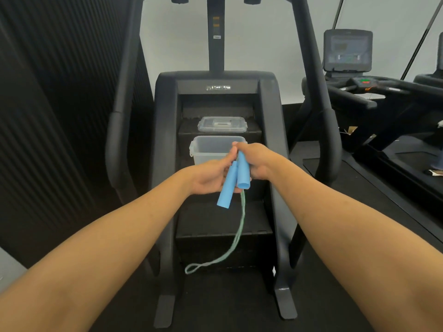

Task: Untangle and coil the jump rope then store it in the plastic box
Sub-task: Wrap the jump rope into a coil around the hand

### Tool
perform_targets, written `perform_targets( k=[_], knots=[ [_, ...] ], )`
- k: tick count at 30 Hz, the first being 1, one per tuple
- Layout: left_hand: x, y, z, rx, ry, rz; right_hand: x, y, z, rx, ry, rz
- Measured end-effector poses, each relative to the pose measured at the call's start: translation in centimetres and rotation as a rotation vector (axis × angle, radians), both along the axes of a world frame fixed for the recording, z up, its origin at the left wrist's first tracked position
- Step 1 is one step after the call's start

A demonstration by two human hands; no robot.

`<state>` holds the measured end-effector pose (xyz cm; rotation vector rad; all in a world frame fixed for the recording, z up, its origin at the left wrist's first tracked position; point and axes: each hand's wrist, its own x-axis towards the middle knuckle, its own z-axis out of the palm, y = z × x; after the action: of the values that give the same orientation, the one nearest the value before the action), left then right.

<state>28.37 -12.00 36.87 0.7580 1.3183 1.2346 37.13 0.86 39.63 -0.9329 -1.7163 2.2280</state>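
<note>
Two light blue jump rope handles (233, 180) point down and toward me, side by side in front of the clear plastic box (206, 149). My left hand (211, 176) grips them from the left. My right hand (254, 161) grips them from the right, fingers meeting the left hand at the top. A pale green doubled rope (236, 236) hangs from the handles and ends in a small loop (193, 268) near the floor. The box stands open on a step of the stair machine, just behind my hands.
The box's clear lid (221, 124) lies on the step above. The black stair climber (215, 92) has side rails at left and right. A treadmill (374, 92) with a console stands at the right. A dark ribbed wall (48, 116) runs along the left.
</note>
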Motion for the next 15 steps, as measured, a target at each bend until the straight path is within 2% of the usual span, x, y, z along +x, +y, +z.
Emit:
perform_targets(
  k=[4, 10, 15],
  knots=[
    [-0.7, -0.8, -0.2, -0.045, 0.107, 0.059, 0.2, 0.3, -0.5, -0.020, -0.007, -0.007],
    [-1.7, -1.3, -0.7, -0.118, 0.137, 0.340, 1.3, 0.0, -0.9, 0.430, -0.304, 0.102],
    [-3.0, -2.7, -1.7, -0.241, 0.092, 0.490, 2.7, 0.9, -1.3, 0.520, -0.513, 0.062]
  ],
)
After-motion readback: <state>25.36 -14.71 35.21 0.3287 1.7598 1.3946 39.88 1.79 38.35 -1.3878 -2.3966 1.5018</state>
